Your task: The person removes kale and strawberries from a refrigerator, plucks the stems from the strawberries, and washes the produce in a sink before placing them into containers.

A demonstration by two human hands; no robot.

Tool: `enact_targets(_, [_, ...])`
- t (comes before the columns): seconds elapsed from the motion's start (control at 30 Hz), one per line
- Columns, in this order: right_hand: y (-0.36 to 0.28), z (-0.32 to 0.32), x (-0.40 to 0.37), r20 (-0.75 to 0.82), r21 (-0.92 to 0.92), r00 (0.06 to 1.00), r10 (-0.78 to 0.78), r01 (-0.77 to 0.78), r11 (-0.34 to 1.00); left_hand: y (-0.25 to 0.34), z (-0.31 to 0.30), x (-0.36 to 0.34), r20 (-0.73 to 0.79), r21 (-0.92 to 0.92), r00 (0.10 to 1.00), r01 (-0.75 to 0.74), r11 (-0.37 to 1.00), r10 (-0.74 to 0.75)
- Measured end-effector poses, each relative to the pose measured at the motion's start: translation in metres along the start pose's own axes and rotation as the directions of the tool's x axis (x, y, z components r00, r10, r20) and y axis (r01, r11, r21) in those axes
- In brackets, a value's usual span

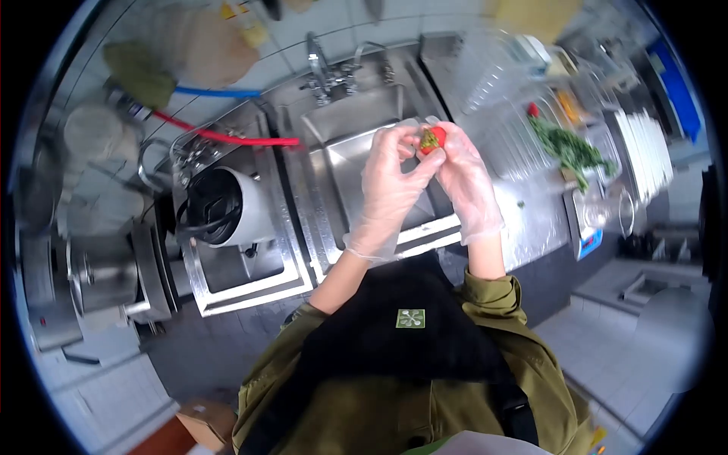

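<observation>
Over the steel sink (345, 163), both hands wear clear plastic gloves. A small red fruit with a green top, like a strawberry (432, 139), is held up between them. My right hand (464, 171) has its fingers closed around the fruit's right side. My left hand (389, 178) is at its left, thumb and fingers bent together near the green top; whether they pinch part of it is too small to tell.
A faucet (320, 68) stands behind the sink. On the left, a white pot (254, 208) sits over another basin near a red hose (227, 138). At right are clear plastic containers (504, 144), leafy greens (569, 148) and a scale (589, 241).
</observation>
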State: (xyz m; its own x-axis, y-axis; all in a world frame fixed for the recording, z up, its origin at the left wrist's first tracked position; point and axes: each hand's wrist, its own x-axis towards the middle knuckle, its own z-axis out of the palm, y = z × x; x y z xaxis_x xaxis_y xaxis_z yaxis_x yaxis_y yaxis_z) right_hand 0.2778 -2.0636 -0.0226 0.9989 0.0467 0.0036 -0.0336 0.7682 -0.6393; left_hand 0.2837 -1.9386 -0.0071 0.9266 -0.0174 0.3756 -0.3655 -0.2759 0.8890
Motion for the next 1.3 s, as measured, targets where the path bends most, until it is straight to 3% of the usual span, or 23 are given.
enact_targets(0.13, [0.000, 0.000, 0.025, 0.170, -0.045, 0.985, 0.033, -0.026, 0.999, 0.005, 0.001, 0.010, -0.133, 0.128, 0.991, 0.048, 0.991, -0.030])
enact_targets(0.23, [-0.011, -0.018, 0.037, 0.281, -0.048, 0.956, 0.082, -0.071, 0.996, -0.009, 0.013, 0.009, -0.154, -0.009, 0.987, 0.031, 0.999, -0.032])
enact_targets(0.27, [-0.018, -0.026, 0.040, 0.284, -0.038, 0.952, 0.113, -0.107, 0.994, -0.001, 0.019, 0.008, -0.188, -0.119, 0.962, 0.175, 0.977, -0.196])
enact_targets(0.33, [-0.034, -0.038, 0.041, 0.286, -0.017, 0.943, 0.171, -0.174, 0.985, 0.005, 0.026, 0.007, -0.239, -0.335, 0.916, 0.234, 0.913, -0.323])
enact_targets(0.43, [-0.052, -0.062, 0.046, 0.350, 0.015, 0.916, 0.197, -0.216, 0.976, 0.023, 0.036, 0.010, -0.240, -0.447, 0.783, 0.435, 0.782, -0.573])
enact_targets(0.57, [-0.062, -0.084, 0.043, 0.391, 0.036, 0.897, 0.204, -0.236, 0.971, 0.031, 0.057, 0.008, -0.156, -0.237, 0.858, 0.447, 0.862, -0.488])
enact_targets(0.67, [-0.064, -0.095, 0.038, 0.405, -0.059, 0.886, 0.225, -0.221, 0.974, 0.028, 0.072, 0.012, 0.010, -0.258, 0.861, 0.493, 0.831, -0.508])
enact_targets(0.8, [-0.062, -0.110, 0.036, 0.403, -0.168, 0.887, 0.225, -0.170, 0.971, 0.014, 0.085, 0.014, 0.101, -0.203, 0.826, 0.563, 0.801, -0.554])
enact_targets(0.9, [-0.060, -0.123, 0.029, 0.387, -0.223, 0.883, 0.267, -0.191, 0.956, 0.000, 0.092, 0.008, 0.098, -0.258, 0.829, 0.555, 0.791, -0.550])
enact_targets(1.03, [-0.058, -0.136, 0.020, 0.351, -0.020, 0.897, 0.269, -0.280, 0.960, -0.023, 0.085, 0.002, 0.069, -0.353, 0.831, 0.538, 0.765, -0.552])
enact_targets(1.1, [-0.060, -0.138, 0.016, 0.297, 0.004, 0.912, 0.281, -0.296, 0.955, -0.043, 0.078, 0.001, 0.090, -0.428, 0.767, 0.606, 0.671, -0.635])
enact_targets(1.13, [-0.063, -0.139, 0.014, 0.271, 0.014, 0.918, 0.290, -0.305, 0.952, -0.066, 0.081, -0.004, 0.009, -0.452, 0.772, 0.570, 0.686, -0.635])
enact_targets(1.2, [-0.065, -0.145, 0.009, 0.240, 0.002, 0.918, 0.317, -0.327, 0.945, -0.167, 0.077, -0.019, 0.136, -0.156, 0.833, 0.553, 0.819, -0.536])
enact_targets(1.23, [-0.063, -0.147, 0.008, 0.236, 0.021, 0.919, 0.315, -0.329, 0.944, -0.227, 0.079, -0.047, 0.090, 0.584, 0.870, 0.347, 0.733, -0.484])
enact_targets(1.3, [-0.064, -0.152, 0.008, 0.213, 0.024, 0.918, 0.334, -0.347, 0.938, -0.267, 0.089, -0.065, 0.087, 0.964, 0.850, 0.060, 0.261, -0.519])
